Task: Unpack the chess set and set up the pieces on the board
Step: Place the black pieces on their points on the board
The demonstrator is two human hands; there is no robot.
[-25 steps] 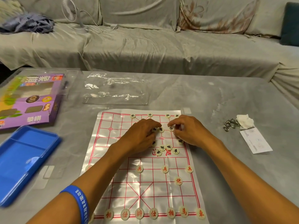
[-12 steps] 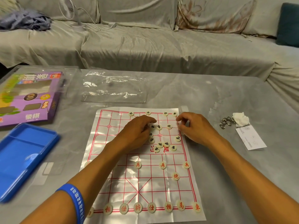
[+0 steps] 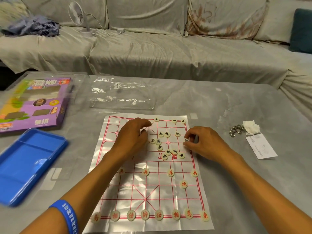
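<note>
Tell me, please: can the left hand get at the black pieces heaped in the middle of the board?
Probably yes. The left hand hovers just beside the heaped black pieces, and nothing lies between them; the right hand is off to the other side.

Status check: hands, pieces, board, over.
Right hand pinching a black-lettered round piece at the right edge of the red-lined plastic board sheet. Left hand curled, contents unseen. Black pieces clustered mid-board, unplaced.
</note>
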